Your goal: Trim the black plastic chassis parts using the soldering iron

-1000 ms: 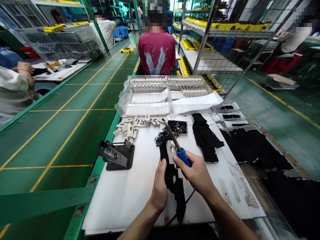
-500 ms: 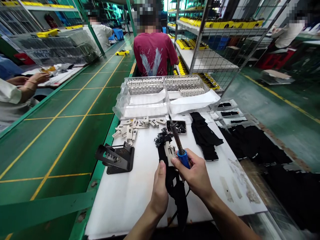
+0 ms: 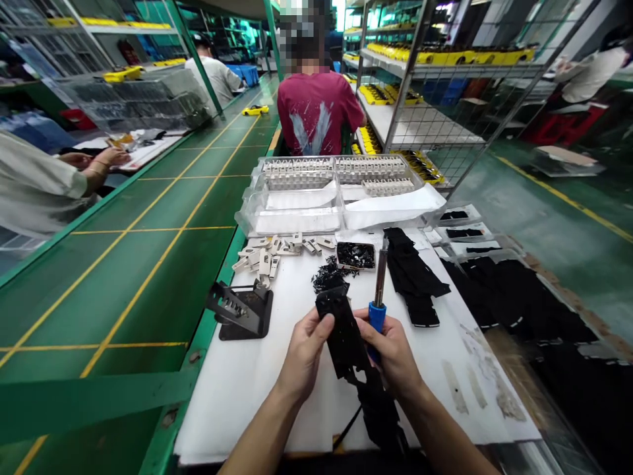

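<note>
A black strip-like piece [image 3: 346, 340] hangs between my hands, its wide end up. My left hand [image 3: 305, 349] pinches its left edge, thumb on top. My right hand [image 3: 390, 346] is wrapped round the blue handle of a soldering iron [image 3: 377, 316], whose metal tip points up and away; its fingers also reach the strip's right edge. Just beyond the strip lies a heap of small black bits [image 3: 329, 274], beside a small box of black parts [image 3: 356, 256]. Beige plastic parts [image 3: 267, 264] are scattered at the left. No beige part shows on the strip.
A black metal stand [image 3: 242, 313] is at the table's left edge. Clear trays [image 3: 341, 227] with beige parts stand at the back. Black strips [image 3: 415, 284] lie at the right. A person in a red shirt [image 3: 319, 109] sits ahead; a green conveyor [image 3: 163, 218] runs at left.
The black strip has turned, so the beige part seen on it is out of sight. My left hand has moved up to its upper end. The iron now points more upright. The view has shifted slightly left.
</note>
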Demonstrator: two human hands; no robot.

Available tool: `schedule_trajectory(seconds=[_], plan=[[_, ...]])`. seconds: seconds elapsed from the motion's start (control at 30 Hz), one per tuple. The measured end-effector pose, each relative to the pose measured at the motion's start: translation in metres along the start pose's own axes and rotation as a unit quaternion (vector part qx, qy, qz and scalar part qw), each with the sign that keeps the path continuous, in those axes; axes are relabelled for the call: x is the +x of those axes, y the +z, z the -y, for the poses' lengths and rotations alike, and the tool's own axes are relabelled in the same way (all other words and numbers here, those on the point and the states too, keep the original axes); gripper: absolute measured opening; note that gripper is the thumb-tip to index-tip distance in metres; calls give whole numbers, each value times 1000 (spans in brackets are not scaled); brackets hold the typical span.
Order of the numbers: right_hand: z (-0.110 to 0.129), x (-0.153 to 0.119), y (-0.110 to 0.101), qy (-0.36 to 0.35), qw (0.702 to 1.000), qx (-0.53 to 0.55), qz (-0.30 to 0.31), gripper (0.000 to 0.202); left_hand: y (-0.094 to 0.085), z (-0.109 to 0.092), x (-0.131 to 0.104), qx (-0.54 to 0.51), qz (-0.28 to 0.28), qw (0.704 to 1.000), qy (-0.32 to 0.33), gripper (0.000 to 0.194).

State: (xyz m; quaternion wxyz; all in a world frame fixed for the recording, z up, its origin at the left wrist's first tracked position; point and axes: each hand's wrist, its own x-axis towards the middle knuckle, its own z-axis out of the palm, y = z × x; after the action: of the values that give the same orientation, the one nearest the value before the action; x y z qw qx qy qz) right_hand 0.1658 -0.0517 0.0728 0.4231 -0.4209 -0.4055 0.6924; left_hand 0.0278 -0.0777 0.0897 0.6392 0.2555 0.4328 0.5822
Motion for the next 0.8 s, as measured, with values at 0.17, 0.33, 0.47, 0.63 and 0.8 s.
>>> schedule_trajectory(seconds=[0.17, 0.33, 0.47, 0.63, 0.8], plan=[[-1, -8, -9, -39, 991, -55, -118, 34, 11, 9, 5, -55, -51, 997, -34, 35], [10, -18, -10, -102, 974, -177, -103, 35, 19, 7, 6, -51, -69, 996, -18, 34], [11, -21, -2, -107, 964, -218, -107, 26, 24, 3, 2, -60, -58, 996, -29, 32], [8, -23, -1, -128, 962, -211, -117, 25, 24, 1, -5, -65, -54, 996, -35, 32], [-2, -17, -3, -105, 972, -174, -121, 30, 13, 8, -1, -39, -5, 998, -55, 37]])
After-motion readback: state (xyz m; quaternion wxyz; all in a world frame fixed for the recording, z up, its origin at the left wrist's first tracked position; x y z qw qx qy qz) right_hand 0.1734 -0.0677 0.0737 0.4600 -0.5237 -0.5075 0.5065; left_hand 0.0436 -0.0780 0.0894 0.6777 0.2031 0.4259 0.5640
